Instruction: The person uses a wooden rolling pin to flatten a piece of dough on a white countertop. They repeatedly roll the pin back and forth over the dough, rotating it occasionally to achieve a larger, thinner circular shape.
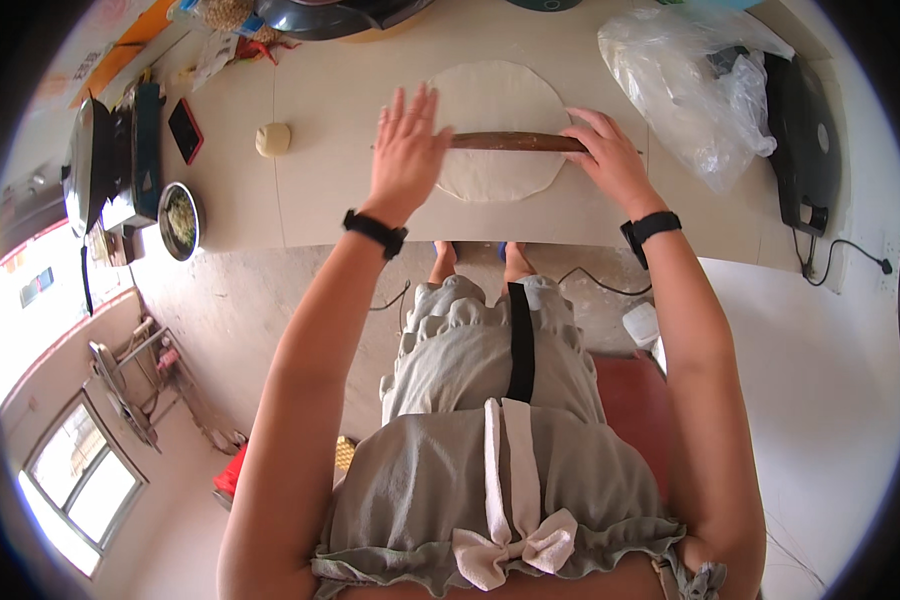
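A wooden rolling pin (pixel 510 142) lies crosswise over a round, thin sheet of dough (pixel 499 97) on the light countertop (pixel 337 202). My left hand (pixel 409 150) rests flat over the pin's left end, its fingers stretched away from me and slightly blurred. At the pin's right end is my right hand (pixel 607 154), with the thumb and fingers around it near the dough's right edge. A small ball of dough (pixel 273 140) sits on the counter to the left of my left hand.
Left on the counter are a metal bowl of shredded food (pixel 181 221), a phone (pixel 186 131) and a pan (pixel 90 169) on a portable stove. Clear plastic bags (pixel 690 90) and a black appliance (pixel 802 142) lie right. A dark pan (pixel 337 15) stands at the far edge.
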Available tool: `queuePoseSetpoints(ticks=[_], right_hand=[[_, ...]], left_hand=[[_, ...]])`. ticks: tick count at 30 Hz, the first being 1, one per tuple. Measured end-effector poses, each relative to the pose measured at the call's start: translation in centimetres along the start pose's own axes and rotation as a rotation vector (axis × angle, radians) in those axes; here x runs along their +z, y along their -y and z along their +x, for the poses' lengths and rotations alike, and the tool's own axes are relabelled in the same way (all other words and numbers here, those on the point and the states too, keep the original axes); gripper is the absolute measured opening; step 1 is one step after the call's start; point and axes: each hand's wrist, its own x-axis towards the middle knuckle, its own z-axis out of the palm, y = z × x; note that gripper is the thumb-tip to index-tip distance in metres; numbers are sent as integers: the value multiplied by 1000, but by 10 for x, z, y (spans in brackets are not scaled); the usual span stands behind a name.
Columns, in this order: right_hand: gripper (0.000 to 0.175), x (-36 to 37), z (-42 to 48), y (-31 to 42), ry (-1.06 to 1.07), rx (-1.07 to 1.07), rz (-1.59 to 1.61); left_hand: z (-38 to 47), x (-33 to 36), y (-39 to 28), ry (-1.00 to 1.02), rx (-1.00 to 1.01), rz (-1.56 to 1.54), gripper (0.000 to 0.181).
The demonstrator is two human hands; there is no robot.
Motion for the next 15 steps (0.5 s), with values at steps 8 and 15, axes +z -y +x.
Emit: queuePoseSetpoints(ticks=[8, 15], right_hand=[[69, 19, -35, 0, 115, -18, -296], [67, 8, -47, 5, 164, -38, -228]], left_hand=[[-64, 25, -30, 242, -65, -71, 63], [-86, 25, -38, 230, -52, -83, 67]])
